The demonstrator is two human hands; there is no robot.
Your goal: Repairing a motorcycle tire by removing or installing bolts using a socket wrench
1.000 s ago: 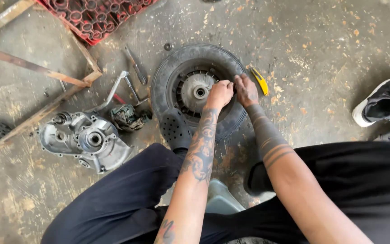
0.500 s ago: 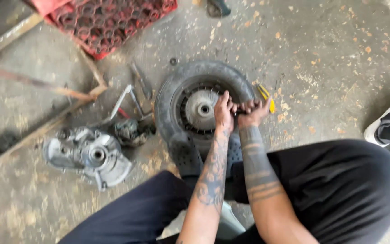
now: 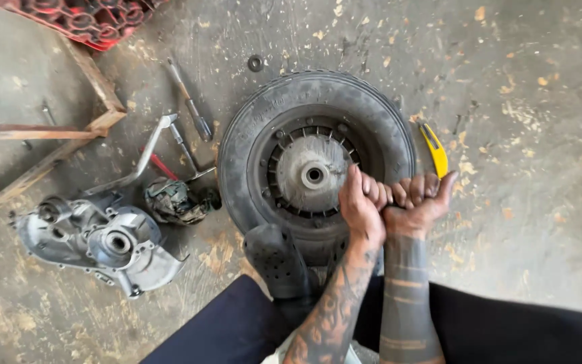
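Grey cast metal sits at the lower left of the frame: an engine casing point(image 3: 99, 239) lying flat on the stained concrete floor point(image 3: 527, 135). Above it, at the upper left, I see a red crate point(image 3: 79, 20) cut off by the frame edge and a rusty metal frame point(image 3: 69, 128) angled across the floor. Moving right, a bent metal lever point(image 3: 144, 156), a long slim tool point(image 3: 188, 100) and a dirty rag point(image 3: 173, 200) lie loose just beside the wheel.

The small wheel point(image 3: 314, 158) lies flat in the centre of the frame, tyre on the rim, hub facing up. A dark perforated shoe point(image 3: 277, 259) presses on its near edge, pinning it down. My left hand point(image 3: 362, 202) and right hand point(image 3: 420, 201) are both clenched tight, knuckles together, at the lower right of the tyre, over its inner edge. They seem to grip something thin there, but I cannot tell what it is; the fists hide it. A yellow-handled tool point(image 3: 434, 149) rests on the floor touching the tyre's right side.

As I judge it, the tyre work is at an early stage: the tyre sits all round the rim as far as I can see, and no part of it looks lifted clear.
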